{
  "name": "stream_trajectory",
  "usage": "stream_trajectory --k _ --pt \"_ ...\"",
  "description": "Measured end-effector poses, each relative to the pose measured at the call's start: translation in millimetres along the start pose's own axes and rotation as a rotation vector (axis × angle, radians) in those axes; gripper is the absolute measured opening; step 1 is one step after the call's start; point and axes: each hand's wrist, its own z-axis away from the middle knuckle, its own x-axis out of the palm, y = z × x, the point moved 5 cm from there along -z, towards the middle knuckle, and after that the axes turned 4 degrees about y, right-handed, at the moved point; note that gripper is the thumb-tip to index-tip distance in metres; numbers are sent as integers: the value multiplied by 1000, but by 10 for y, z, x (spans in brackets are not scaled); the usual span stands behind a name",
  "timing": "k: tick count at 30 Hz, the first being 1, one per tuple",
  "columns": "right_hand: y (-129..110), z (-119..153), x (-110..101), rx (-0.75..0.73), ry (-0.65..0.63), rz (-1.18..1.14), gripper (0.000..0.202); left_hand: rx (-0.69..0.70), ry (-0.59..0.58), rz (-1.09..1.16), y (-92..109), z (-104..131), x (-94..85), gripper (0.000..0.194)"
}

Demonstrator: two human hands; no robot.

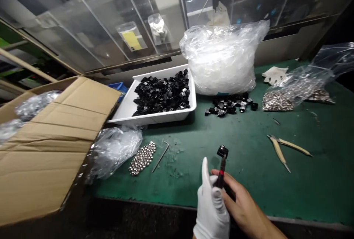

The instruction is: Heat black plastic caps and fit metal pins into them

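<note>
My right hand [239,198], bare, is closed around a slim black tool with a red band [222,172]. My left hand [211,205], in a white glove, lies against the same tool. Its index finger points up, while its thumb and another finger bend in at the tool's handle. The tool's pointed tip meets the lower edge of a small black plastic part [222,151] on the green table; whether it grips the part I cannot tell. The lower end of the tool is hidden between my hands.
Behind are a white tray [155,118] of black parts, a loose pile of black parts [231,104] and a large plastic bag [221,60]. Cutting pliers [276,146] lie right, near bagged metal pieces [278,100]. Left are small metal pieces [142,159], a hex key [160,158] and a cardboard box [55,139].
</note>
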Motion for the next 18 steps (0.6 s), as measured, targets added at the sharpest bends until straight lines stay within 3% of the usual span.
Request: stream_trajectory --k 3,6,7,10,13,15,18 --pt "170 7 -9 30 21 -52 58 32 -41 -246 107 34 14 92" --pt "303 33 -110 72 126 -62 58 84 -94 -580 236 -63 -115 65" --pt "330 44 -161 87 155 -59 57 114 -68 -716 284 -141 -238 54" --pt "359 71 -345 107 178 -21 52 246 203 -1185 463 -466 -816 39" --pt "267 110 -546 -6 180 84 44 122 121 -1667 393 -852 -1308 37" --pt "159 156 -657 -108 195 152 43 65 56 -1698 306 -1063 -1495 36" --pt "6 234 -764 -206 212 201 43 34 -19 -1690 196 -1255 -1568 38"
